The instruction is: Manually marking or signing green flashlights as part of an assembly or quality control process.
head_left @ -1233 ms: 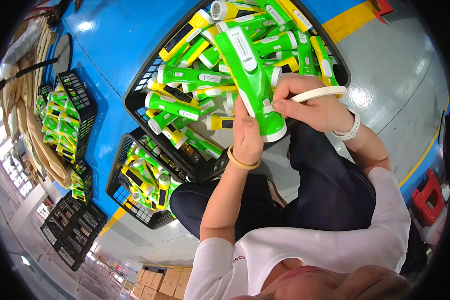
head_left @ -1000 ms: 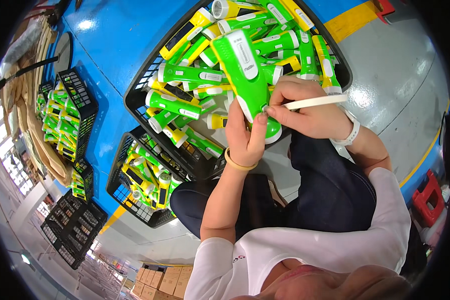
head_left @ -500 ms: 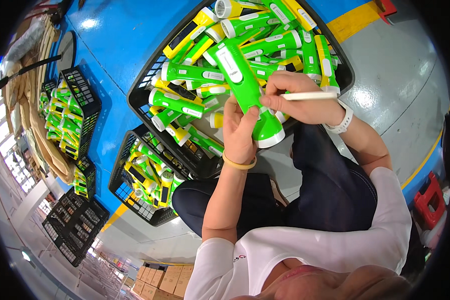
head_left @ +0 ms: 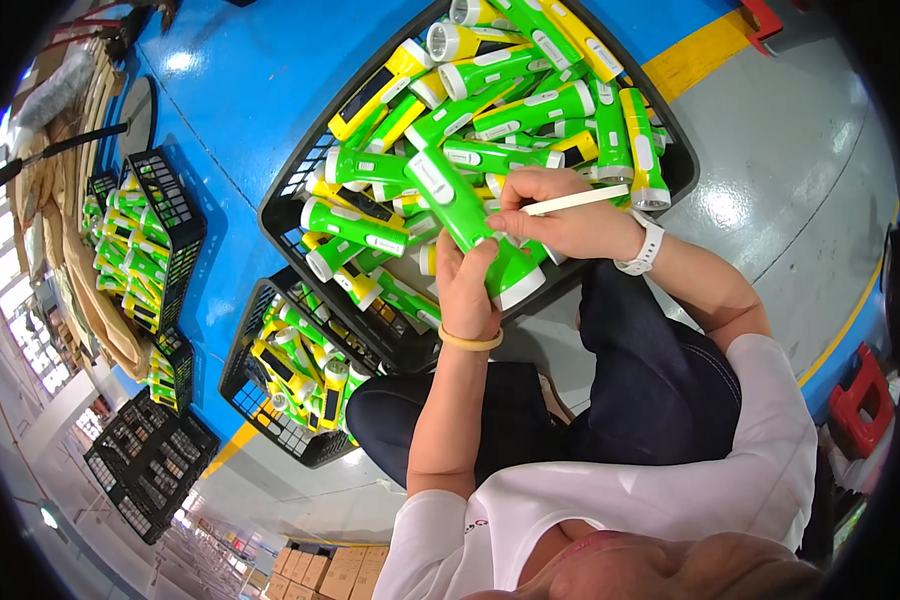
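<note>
My left hand [head_left: 467, 285] is closed around the lower part of a green flashlight [head_left: 460, 207] with a white end, its thumb on top. The flashlight lies tilted above a pile of similar ones, its white switch panel facing up. In my right hand [head_left: 560, 222] is a slim white pen-like tool [head_left: 582, 200], pinched so that its back end points right. Fingers of this hand meet the flashlight's side near my left thumb. The tool's working tip is hidden by the fingers. A large black crate [head_left: 288, 268] full of green and yellow flashlights [head_left: 352, 226] stands beneath both hands.
A smaller black crate [head_left: 232, 375] of flashlights stands left of my knee. More filled crates [head_left: 188, 215] are at far left, above a black crate [head_left: 120, 450]. Cardboard boxes [head_left: 342, 575] stand at the bottom. A red plastic object [head_left: 860, 400] is at the right.
Both hands have shifted slightly left with the flashlight, whose upper end is lower in the picture. The white tool has tilted, its back end now higher than its front.
</note>
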